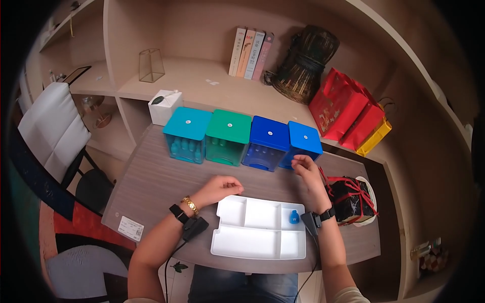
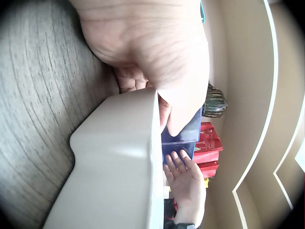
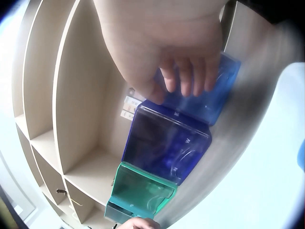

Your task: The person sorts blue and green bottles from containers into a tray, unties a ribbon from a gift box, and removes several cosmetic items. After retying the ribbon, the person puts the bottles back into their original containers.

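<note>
My right hand (image 1: 308, 177) is in front of the rightmost blue box (image 1: 305, 137), its fingers loosely extended and nothing visible in them. In the right wrist view those fingers (image 3: 186, 78) overlap the box's front. Beside it stand a dark blue box (image 1: 268, 135), a green box (image 1: 229, 132) and a teal box (image 1: 188, 126); small bottle-shaped pieces show inside several of them. My left hand (image 1: 222, 189) lies loosely curled at the back-left rim of a white divided tray (image 1: 247, 244). A small blue bottle-shaped piece (image 1: 294, 217) marked W sits in the tray's back-right compartment.
A black box with red ribbon (image 1: 353, 199) lies at the table's right. Behind the boxes, a shelf holds books (image 1: 250, 53), a dark woven vessel (image 1: 308, 63) and red bags (image 1: 341, 108). A white cube (image 1: 165, 107) stands at the back left; a chair (image 1: 55, 129) is farther left.
</note>
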`<state>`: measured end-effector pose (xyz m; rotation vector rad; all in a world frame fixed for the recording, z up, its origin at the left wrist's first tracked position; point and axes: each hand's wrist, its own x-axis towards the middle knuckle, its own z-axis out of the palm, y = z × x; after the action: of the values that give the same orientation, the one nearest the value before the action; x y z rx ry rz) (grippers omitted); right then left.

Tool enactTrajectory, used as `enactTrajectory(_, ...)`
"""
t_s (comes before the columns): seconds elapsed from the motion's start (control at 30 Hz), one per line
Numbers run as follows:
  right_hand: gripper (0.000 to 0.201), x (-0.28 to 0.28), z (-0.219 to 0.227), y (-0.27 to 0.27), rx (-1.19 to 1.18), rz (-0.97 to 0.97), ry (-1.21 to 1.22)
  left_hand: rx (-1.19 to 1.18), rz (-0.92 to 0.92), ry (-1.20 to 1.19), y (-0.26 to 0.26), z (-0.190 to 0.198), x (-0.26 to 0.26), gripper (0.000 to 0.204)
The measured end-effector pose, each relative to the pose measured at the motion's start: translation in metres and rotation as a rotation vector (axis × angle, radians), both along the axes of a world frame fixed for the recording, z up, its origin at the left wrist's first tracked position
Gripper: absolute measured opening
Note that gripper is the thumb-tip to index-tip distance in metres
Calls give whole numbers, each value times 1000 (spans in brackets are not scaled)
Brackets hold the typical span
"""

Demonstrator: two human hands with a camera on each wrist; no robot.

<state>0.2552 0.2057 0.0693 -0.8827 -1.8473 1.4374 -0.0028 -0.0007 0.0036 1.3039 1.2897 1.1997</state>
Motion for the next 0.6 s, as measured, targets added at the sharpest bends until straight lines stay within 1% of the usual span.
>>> enactTrajectory(0.03,29,1,2,-3,-12,8,-7,1,-1,7,0,0,0,19)
enactTrajectory(0.13,27,1,11,-11,-226,166,-79,9,-6,19,1,-1,0,19)
enactTrajectory(0.27,33,-9,19,-25,-286,310,-146,11,-14,-5,3,-5,0,20)
enactTrajectory(0.37,38,-18,16,-23,-408,332,-79,-4,-10,-67,1,3,-1,22)
enactTrajectory(0.47,38,-26,12,-15,-649,366,42,-16,12,-159,0,7,-2,23)
enactTrajectory(0.57,32,-40,7,-19,-927,229,175,-16,26,-249,-1,9,-4,25)
enactTrajectory(0.6,29,-45,6,-23,-954,201,242,-16,28,-278,-2,10,-5,25)
